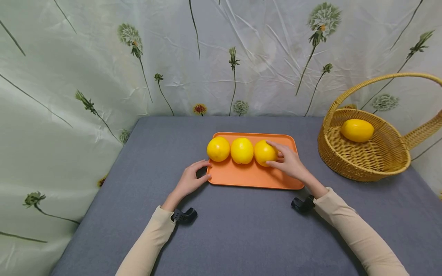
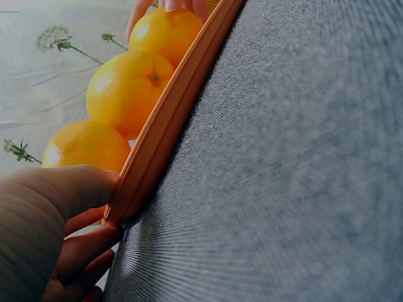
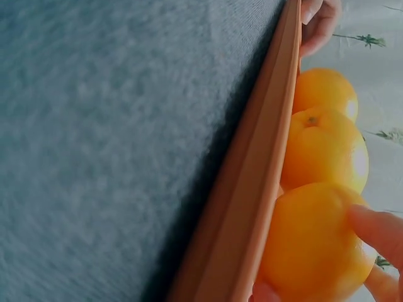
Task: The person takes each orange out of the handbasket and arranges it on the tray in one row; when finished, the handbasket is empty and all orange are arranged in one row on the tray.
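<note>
Oranges (image 1: 242, 151): round, glossy, yellow-orange, stem scar visible on the middle one; three stood in a row toward 12 o'clock on the orange tray (image 1: 241, 177)
Right hand (image 1: 288, 163): forearm extended from 4 o'clock, thumb and fingers curved round the end orange (image 1: 263, 151)
Left hand (image 1: 190, 178): forearm extended from 8 o'clock, thumb and fingers parted, relaxed, touching the tray's 9 o'clock edge
Basket (image 1: 331, 159): woven, at 3 o'clock from the tray, holding one yellow fruit (image 1: 357, 130)

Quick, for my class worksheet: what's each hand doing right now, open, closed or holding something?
Left hand: touching the tray at its left edge; whether it grips cannot be told.
Right hand: holding the rightmost orange on the tray.
</note>
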Demonstrator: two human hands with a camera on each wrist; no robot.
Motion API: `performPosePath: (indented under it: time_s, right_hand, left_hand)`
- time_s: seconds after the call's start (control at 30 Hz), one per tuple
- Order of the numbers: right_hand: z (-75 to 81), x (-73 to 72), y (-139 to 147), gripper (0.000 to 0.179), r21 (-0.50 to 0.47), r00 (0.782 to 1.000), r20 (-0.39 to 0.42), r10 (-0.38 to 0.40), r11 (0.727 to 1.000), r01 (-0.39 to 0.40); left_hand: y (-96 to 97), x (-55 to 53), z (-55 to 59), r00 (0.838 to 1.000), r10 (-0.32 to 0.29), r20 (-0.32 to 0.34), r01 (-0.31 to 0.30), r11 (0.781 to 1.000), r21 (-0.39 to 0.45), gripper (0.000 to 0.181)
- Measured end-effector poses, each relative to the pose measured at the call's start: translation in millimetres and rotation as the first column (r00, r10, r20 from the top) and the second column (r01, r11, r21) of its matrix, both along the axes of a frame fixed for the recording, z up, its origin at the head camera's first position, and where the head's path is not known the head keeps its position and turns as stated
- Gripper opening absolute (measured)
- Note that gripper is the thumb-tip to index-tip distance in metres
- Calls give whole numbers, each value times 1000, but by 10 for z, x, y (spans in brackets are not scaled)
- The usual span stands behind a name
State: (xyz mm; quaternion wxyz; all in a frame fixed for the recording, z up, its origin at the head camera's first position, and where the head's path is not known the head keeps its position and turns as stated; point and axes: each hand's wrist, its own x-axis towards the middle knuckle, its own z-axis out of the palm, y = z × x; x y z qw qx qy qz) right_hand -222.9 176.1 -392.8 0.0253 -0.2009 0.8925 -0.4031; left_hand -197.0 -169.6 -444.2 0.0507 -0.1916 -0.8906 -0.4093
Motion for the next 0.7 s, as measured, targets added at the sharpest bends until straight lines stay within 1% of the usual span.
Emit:
performPosePath:
  time_s: [0.17, 0.3, 0.5, 0.7]
  right_hand:
    - [-4, -38, 23, 76, -5, 1000, 22, -1, 1000, 1]
    - [13, -45, 38, 79, 2, 999, 47, -5, 1000, 5]
    - [24, -48, 45, 81, -8, 999, 52, 1, 1000, -1]
    - [1, -70, 71, 82, -20, 998, 62, 6, 1000, -5]
  left_hand:
    - [-3, 0, -5, 1000, 0, 11, 0, 1000, -5, 38]
    - [1, -2, 0, 1000, -5, 6, 5, 1000, -6, 38]
    - [4, -1, 12, 1000, -6, 8, 6, 1000, -4, 38]
    - [-4, -9, 6, 1000, -1, 20, 1, 1000, -10, 38]
